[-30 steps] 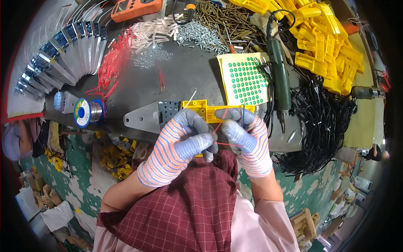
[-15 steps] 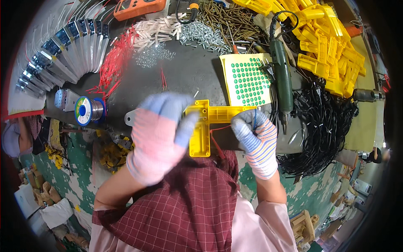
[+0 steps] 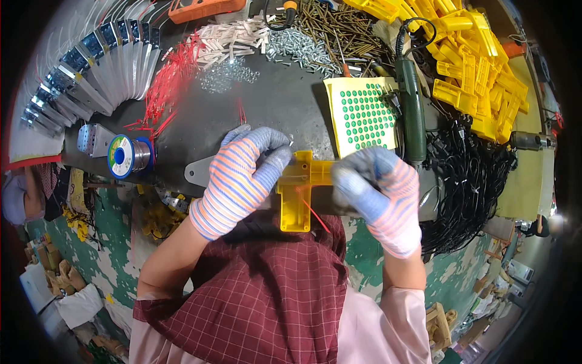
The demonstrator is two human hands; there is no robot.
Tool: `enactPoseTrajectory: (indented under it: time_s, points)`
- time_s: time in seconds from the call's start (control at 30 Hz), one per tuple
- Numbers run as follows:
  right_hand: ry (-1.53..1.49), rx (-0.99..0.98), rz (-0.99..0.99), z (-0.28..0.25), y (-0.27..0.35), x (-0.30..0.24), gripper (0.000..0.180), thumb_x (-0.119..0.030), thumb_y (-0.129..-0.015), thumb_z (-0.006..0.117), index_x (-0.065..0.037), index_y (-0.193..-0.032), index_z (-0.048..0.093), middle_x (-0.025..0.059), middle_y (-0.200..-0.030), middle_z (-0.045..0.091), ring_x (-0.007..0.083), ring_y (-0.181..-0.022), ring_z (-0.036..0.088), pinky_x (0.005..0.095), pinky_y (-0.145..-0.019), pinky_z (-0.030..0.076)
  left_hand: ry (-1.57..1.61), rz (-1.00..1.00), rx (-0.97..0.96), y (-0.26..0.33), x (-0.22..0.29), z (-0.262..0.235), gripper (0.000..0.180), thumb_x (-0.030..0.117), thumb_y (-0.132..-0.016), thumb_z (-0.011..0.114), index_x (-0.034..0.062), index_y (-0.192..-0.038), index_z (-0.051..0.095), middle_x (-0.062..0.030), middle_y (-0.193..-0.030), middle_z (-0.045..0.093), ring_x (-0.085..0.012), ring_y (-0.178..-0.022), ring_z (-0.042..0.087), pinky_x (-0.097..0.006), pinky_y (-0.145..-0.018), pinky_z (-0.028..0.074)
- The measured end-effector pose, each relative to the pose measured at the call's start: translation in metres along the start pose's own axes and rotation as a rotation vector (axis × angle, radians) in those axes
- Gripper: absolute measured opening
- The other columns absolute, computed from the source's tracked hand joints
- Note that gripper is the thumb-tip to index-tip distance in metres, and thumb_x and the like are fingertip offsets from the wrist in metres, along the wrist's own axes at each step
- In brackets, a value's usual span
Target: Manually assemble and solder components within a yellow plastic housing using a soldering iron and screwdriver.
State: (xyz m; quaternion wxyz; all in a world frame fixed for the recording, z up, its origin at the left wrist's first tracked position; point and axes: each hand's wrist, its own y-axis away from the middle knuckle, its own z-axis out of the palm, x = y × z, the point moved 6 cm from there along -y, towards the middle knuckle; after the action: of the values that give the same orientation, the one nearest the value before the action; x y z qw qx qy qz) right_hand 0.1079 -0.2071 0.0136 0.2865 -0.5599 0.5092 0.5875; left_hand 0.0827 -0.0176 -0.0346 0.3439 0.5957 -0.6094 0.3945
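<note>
A yellow plastic casing [image 3: 295, 212], T-shaped with an open hollow side facing up, lies at the table's near edge between my hands. A short red wire [image 3: 316, 213] lies across its lower part. My left hand [image 3: 242, 179], in a striped knitted glove, is closed at the casing's upper left, thumb and forefinger together; a tiny whitish tip shows by them. My right hand [image 3: 385, 197], gloved and blurred, has its fingers curled in by the casing's right arm, hiding that end. What it holds is hidden. A grey metal plate with a hole [image 3: 195, 174] sticks out beside my left hand.
A solder spool [image 3: 121, 156] and fanned metal plates [image 3: 97, 76] stand left. Red wires [image 3: 167, 88], screws [image 3: 297, 48] and a green sticker sheet [image 3: 364, 115] lie behind. At right are a green electric screwdriver [image 3: 412, 115], black cables [image 3: 470, 182] and piled yellow casings [image 3: 479, 73].
My left hand has turned and risen slightly, with its fingertips above the casing. The right hand has moved right and nearer the camera. The casing has shifted slightly; the red wire now lies across it.
</note>
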Motion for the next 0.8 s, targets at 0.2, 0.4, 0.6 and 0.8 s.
enactPoseTrajectory:
  time_s: [0.2,0.4,0.6,0.8]
  points:
    - [0.328,-0.07,-0.13,0.028,-0.036,0.004,0.024,-0.021,-0.089,0.072,0.001,-0.096,0.067,0.0115,-0.078,0.069,0.0145,-0.068,0.06,0.0314,-0.064,0.049,0.217,-0.104,-0.066,-0.004,-0.01,0.001,0.016,0.02,-0.087,0.066,0.0059,-0.094,0.069,-0.0105,-0.076,0.067,-0.0264,-0.07,0.064,-0.04,-0.089,0.046]
    - [0.262,-0.082,-0.105,0.031,-0.036,0.006,0.023,-0.02,-0.087,0.074,0.001,-0.093,0.066,0.0102,-0.076,0.068,0.0126,-0.068,0.06,0.0299,-0.064,0.049,-0.042,0.075,-0.087,-0.007,0.008,-0.004,0.014,0.01,-0.083,0.069,0.0009,-0.093,0.067,-0.0124,-0.081,0.065,-0.0291,-0.076,0.062,-0.039,-0.08,0.048]
    - [0.188,-0.062,-0.046,0.026,-0.036,0.01,0.021,-0.018,-0.087,0.072,0.0,-0.09,0.062,0.0058,-0.071,0.062,0.0103,-0.065,0.053,0.0278,-0.061,0.046,-0.257,0.238,0.067,-0.001,0.013,0.006,0.011,0.012,-0.079,0.069,0.0052,-0.087,0.065,-0.0108,-0.085,0.067,-0.0345,-0.084,0.063,-0.048,-0.092,0.045]
    - [0.25,0.034,-0.137,0.0,-0.025,0.002,0.016,-0.013,-0.09,0.066,-0.002,-0.102,0.065,0.0081,-0.084,0.069,0.0157,-0.076,0.065,0.0297,-0.069,0.052,-0.167,0.208,-0.036,-0.006,0.012,0.006,0.01,0.013,-0.082,0.068,0.0055,-0.088,0.066,-0.0097,-0.085,0.067,-0.0335,-0.083,0.064,-0.047,-0.094,0.045]
